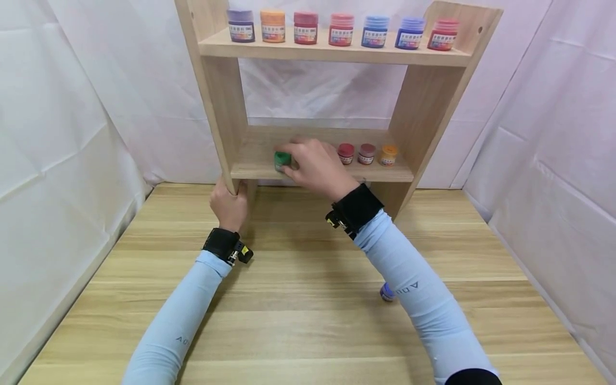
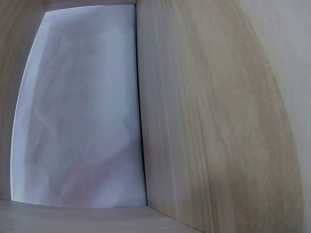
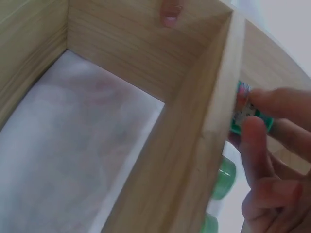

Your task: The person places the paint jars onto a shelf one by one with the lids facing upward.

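Note:
My right hand [image 1: 315, 166] pinches a small green paint jar [image 1: 282, 160] between thumb and fingers at the middle board of a wooden shelf [image 1: 269, 175]. In the right wrist view the green-lidded jar shows a printed label, and the right hand's fingers [image 3: 255, 145] are around it. Two more green jars [image 3: 224, 177] stand nearby there; the hand hides them in the head view. Lower left, my left hand [image 1: 230, 206] grips the bottom part of the shelf's left side panel [image 1: 212, 107]. The left wrist view shows only bare wood [image 2: 214, 121] and white cloth.
A red jar [image 1: 346, 154], a dull red jar [image 1: 367, 154] and an orange jar [image 1: 388, 155] stand right on the middle board. Several jars line the top board [image 1: 332, 51]. A blue jar [image 1: 387, 292] is on the table [image 1: 289, 321], partly behind the right sleeve.

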Demonstrator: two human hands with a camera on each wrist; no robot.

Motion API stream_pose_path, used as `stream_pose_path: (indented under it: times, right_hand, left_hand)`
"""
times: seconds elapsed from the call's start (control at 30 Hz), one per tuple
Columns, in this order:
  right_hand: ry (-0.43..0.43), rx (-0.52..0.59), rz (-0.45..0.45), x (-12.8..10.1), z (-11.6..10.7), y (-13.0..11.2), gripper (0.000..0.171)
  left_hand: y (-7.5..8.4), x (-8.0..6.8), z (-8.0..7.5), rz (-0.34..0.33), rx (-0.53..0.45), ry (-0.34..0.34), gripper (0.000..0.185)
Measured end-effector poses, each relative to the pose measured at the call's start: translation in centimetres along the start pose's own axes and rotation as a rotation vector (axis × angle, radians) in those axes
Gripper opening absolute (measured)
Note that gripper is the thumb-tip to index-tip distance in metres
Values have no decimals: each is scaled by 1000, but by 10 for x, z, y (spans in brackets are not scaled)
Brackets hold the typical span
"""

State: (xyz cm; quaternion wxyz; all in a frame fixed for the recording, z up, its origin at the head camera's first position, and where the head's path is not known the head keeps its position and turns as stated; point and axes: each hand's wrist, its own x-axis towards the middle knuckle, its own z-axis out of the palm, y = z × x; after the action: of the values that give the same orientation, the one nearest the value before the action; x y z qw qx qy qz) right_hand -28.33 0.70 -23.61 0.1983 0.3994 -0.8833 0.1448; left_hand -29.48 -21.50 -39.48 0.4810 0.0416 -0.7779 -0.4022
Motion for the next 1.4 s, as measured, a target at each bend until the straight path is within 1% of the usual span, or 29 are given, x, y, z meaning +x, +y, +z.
stream_pose_path:
  times: [0.3,0.57,0.77,0.97,1.07,1.4]
  right_hand:
    - [50,-10,61,9,12,-4,34]
    - [109,-56,131,10,23,-7,25]
    - [123,-51,199,11,25,-9,30]
    - [110,-86,211,13,27,-8,34]
    - [107,-90,213,13,28,-8,35]
    - [136,-98,194,12,29,-9,37]
  left_hand:
    - [0,0,0,-6,4,-1,26]
    - [0,-1,0,-15,7,1,26]
    - [0,0,2,-9,7,4,22]
    - [1,0,1,-2,-3,4,21]
    - [1,0,1,-9,-6,0,22]
    - [2,0,0,-30,-11,-8,25]
